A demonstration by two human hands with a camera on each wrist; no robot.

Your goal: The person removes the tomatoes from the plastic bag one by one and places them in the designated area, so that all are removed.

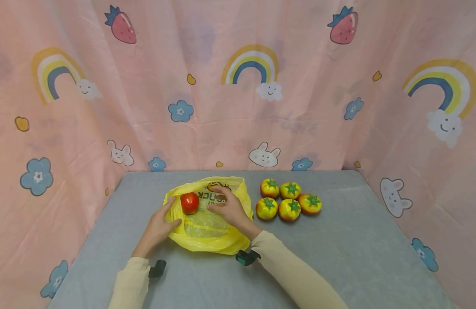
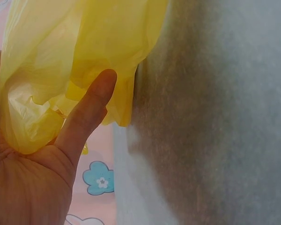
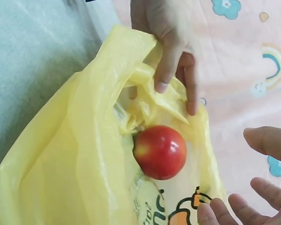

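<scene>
A yellow plastic bag (image 1: 218, 244) lies spread on the table with its mouth opened wide. My left hand (image 1: 160, 223) grips the bag's left rim, thumb and fingers at its edge; in the left wrist view the thumb (image 2: 86, 110) lies along the yellow film. Inside the mouth sits a shiny red round fruit (image 1: 189, 203), close to the left hand; a pale yellow patch marks its side in the right wrist view. My right hand (image 1: 234, 210) hovers over the bag's right part, fingers spread and loosely bent, holding nothing, apart from the fruit.
Right of the bag, several yellow-red fruits (image 1: 289, 210) with green leafy tops stand grouped in two rows on the grey table (image 1: 338, 257). A pink patterned curtain (image 1: 207, 141) encloses the table's back and sides.
</scene>
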